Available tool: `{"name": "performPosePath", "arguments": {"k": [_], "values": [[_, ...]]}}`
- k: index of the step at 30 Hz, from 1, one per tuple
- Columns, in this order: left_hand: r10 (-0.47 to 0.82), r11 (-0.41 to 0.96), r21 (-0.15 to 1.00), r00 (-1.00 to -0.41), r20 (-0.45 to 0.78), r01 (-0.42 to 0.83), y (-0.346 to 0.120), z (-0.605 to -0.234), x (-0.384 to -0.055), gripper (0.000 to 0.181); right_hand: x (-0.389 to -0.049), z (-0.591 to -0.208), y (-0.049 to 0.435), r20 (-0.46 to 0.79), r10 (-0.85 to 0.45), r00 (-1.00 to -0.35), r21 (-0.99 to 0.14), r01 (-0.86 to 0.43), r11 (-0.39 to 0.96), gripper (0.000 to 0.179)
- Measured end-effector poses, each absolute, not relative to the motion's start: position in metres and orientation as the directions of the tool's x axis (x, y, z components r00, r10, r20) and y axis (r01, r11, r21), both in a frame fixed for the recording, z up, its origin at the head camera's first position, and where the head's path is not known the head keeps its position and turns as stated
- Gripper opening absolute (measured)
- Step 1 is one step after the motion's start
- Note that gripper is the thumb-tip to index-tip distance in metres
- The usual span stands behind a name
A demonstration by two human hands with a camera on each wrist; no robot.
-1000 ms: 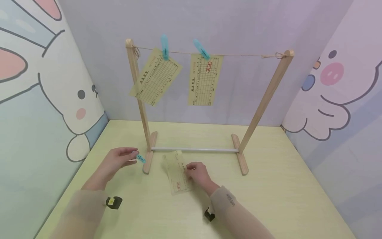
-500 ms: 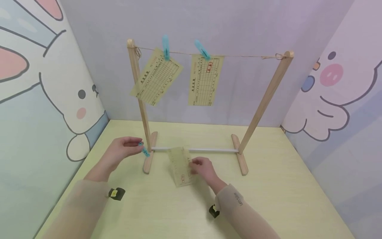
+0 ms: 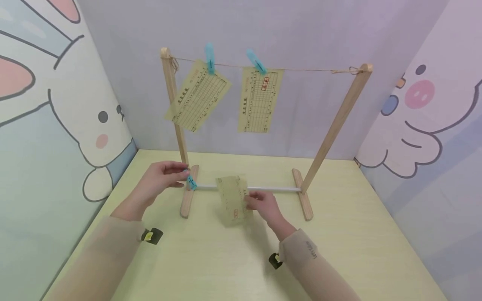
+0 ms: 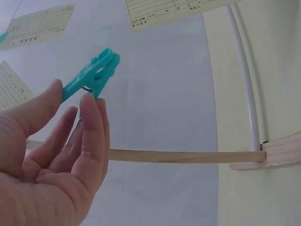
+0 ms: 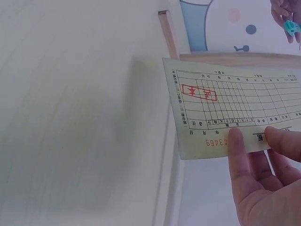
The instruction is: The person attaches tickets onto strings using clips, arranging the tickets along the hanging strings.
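My left hand (image 3: 160,179) pinches a turquoise clothespin (image 3: 191,182) near the rack's left foot. In the left wrist view, thumb and fingertips press the two handles of that clothespin (image 4: 87,80). To the right, my right hand (image 3: 266,207) holds a thin yellowish receipt slip (image 3: 227,192) by its side edge, raised above the table. Black table lines, a red stamp and red digits show on this receipt slip (image 5: 207,110) in the right wrist view, where thumb and index finger pinch its edge. Part of its printed heading is hidden by the fingers.
A wooden rack (image 3: 343,119) carries a string (image 3: 308,70). Two similar slips hang there: a tilted left slip (image 3: 199,98) under one clothespin (image 3: 210,58), and a straighter right slip (image 3: 259,104) under another clothespin (image 3: 257,62). A white rod (image 3: 275,189) joins the feet low down.
Both hands have moved forward toward the rack and slightly right, carrying the clothespin and the receipt slip, which has risen from low over the table. The hanging slips stay put.
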State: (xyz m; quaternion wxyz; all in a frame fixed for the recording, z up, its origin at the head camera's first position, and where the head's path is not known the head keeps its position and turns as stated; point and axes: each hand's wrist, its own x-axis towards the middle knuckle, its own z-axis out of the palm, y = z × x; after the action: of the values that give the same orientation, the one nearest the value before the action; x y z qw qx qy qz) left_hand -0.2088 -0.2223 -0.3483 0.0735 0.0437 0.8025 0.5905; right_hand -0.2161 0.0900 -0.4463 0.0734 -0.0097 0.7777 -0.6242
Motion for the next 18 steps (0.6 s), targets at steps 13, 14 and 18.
{"name": "performPosePath", "arguments": {"k": [13, 14, 18], "values": [[0.238, 0.295, 0.955, -0.97, -0.057, 0.016, -0.19, -0.299, -0.214, 0.046, -0.225, -0.406, 0.114, -0.05, -0.099, -0.994, -0.987, 0.034, 0.158, 0.026], [0.243, 0.299, 0.954, -0.968, -0.057, 0.019, -0.186, -0.293, -0.215, 0.046, -0.225, -0.402, 0.116, -0.051, -0.091, -0.995, -0.988, 0.037, 0.153, 0.026], [0.265, 0.306, 0.95, -0.964, -0.02, 0.064, -0.174, -0.267, -0.217, 0.04, -0.226, -0.383, 0.127, -0.026, -0.081, -0.996, -0.991, 0.016, 0.131, 0.026]]}}
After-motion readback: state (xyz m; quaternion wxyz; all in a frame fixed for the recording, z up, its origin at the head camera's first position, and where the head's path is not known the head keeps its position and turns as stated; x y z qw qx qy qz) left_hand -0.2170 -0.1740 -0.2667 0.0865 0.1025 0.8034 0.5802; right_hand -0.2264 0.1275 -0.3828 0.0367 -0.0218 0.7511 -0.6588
